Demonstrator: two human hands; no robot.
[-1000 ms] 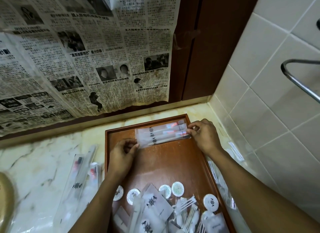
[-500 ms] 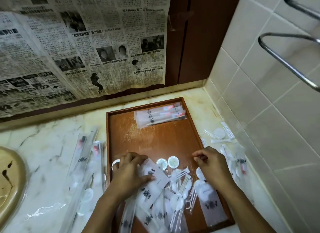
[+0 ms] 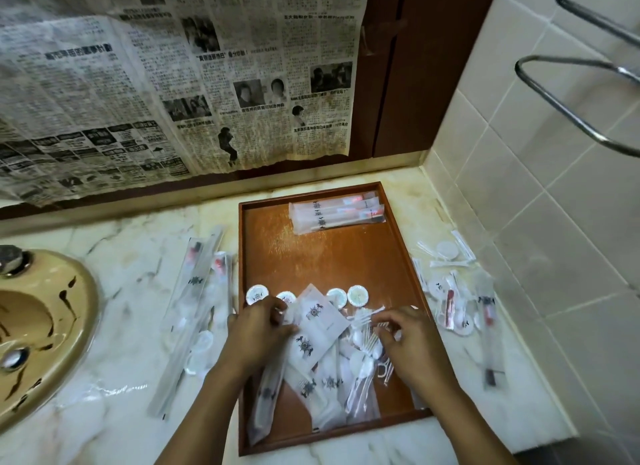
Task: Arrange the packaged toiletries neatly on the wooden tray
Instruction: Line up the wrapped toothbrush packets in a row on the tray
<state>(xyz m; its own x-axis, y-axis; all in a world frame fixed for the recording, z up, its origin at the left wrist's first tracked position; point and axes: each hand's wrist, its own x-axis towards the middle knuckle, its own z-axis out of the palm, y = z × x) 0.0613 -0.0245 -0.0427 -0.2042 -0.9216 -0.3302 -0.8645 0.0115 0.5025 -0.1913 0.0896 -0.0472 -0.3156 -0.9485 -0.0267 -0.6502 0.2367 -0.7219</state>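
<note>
A wooden tray (image 3: 329, 257) lies on the marble counter. A neat stack of toothbrush packets (image 3: 337, 212) rests at its far end. Round white packets (image 3: 356, 295) line the tray's middle, and a loose heap of white sachets (image 3: 320, 329) and clear packets of cotton swabs (image 3: 365, 347) fills its near half. My left hand (image 3: 258, 333) presses on the heap's left side, fingers on a sachet. My right hand (image 3: 405, 340) pinches at the swab packets on the right; its grip is not clear.
More long toothbrush packets (image 3: 194, 312) lie on the counter left of the tray, and small packets (image 3: 457, 291) right of it by the tiled wall. A tan basin (image 3: 41, 333) sits at far left. Newspaper covers the back wall; a chrome rail (image 3: 571, 111) juts out upper right.
Both hands left the toothbrush packets at the tray's far end and came down to the heap at its near end. The camera tilted, showing more counter and the basin.
</note>
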